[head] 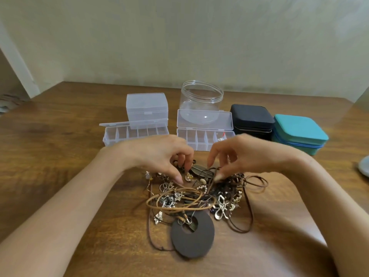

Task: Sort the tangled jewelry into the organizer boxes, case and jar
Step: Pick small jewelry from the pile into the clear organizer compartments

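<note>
Two bare hands hang over the tangled jewelry heap (199, 194), which lies on the wooden table (60, 136) directly in front of the person; this is how I read them on my remote feed. The left hand (159, 154) has its fingers curled down into the far left part of the heap. Its thumb tip is on a tan cord (191, 189) and one fingertip is just above a small gold flower charm (187, 176). I cannot tell whether it actually pinches anything. The right hand (245, 154) pinches a dark brown cord (212, 180) between thumb and a finger at the far right part of the heap (the cord rises from the pile to those fingertips), and its index finger points down. At the near edge of the heap lies a round dark brown disc pendant (191, 238), and a silver looped pendant (221, 208) lies up and to its right.

Beyond the hands I see a row of containers. On the left is an open left organizer box (135, 134), with a closed clear box (146, 107) right behind it. In the middle is an open middle organizer box (201, 138) with its lid upright and a small item (220, 139) in a right-end compartment. The open-topped clear jar (201, 96) stands behind that lid. To the right are a shut black case (252, 120) and, just beside it, a shut teal case (299, 134).
</note>
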A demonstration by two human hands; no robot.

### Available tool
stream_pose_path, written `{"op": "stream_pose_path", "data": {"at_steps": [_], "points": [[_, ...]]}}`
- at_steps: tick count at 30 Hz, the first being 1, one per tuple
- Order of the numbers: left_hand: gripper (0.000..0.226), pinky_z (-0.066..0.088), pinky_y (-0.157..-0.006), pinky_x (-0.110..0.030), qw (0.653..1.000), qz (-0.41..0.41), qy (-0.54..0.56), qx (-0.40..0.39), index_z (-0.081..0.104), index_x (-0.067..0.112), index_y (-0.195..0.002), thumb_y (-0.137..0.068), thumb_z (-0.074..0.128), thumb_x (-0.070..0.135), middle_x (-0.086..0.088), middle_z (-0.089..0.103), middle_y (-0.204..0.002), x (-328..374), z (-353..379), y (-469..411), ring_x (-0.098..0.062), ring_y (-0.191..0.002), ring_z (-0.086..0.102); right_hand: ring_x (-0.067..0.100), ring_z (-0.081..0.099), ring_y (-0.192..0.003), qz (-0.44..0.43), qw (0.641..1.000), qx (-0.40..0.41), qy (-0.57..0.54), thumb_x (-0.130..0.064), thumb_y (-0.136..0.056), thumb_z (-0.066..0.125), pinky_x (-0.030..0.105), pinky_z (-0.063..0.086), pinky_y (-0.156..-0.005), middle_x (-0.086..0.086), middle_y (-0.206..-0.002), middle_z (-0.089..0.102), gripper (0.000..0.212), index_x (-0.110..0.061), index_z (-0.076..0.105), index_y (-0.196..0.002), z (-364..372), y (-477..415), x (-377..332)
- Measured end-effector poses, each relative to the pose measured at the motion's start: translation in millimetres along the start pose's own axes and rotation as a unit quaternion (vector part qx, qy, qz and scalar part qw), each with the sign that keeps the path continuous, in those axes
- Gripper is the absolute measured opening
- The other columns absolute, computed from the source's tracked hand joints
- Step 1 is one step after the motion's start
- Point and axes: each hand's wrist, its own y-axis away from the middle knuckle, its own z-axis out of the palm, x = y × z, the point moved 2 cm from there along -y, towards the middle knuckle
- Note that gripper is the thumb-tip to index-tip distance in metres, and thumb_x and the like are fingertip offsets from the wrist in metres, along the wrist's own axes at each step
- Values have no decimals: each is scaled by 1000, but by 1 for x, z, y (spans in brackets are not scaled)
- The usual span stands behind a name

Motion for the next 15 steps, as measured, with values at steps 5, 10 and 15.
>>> {"op": "stream_pose_path", "data": {"at_steps": [5, 10, 15], "points": [[12, 37, -74, -18, 1000, 19, -14, 16, 58, 28, -86, -83, 68, 35, 18, 47, -88, 2, 8, -8, 4, -84, 42, -5, 54, -54, 67, 951, 296, -56, -21, -79, 75, 6, 37, -48, -7, -65, 63, 6, -20, 70, -83, -37, 13, 32], [14, 39, -63, -15, 986, 42, 34, 160, 53, 32, -79, -84, 66, 30, 19, 52, -84, -2, -7, -6, -2, -74, 48, -1, 55, -58, 168, 965, 203, -6, -14, -75, 79, 7, 36, -48, -9, -63, 62, 14, -23, 69, -73, -40, 19, 59], [10, 43, -70, -19, 954, 57, -95, 280, 57, 20, -88, -87, 63, 29, 10, 57, -87, 12, 10, -36, -3, -81, 50, 10, 58, -65, 165, 977, 132, 20, -17, -70, 82, 18, 40, -56, -5, -71, 64, 15, -22, 71, -79, -28, 10, 53]]}}
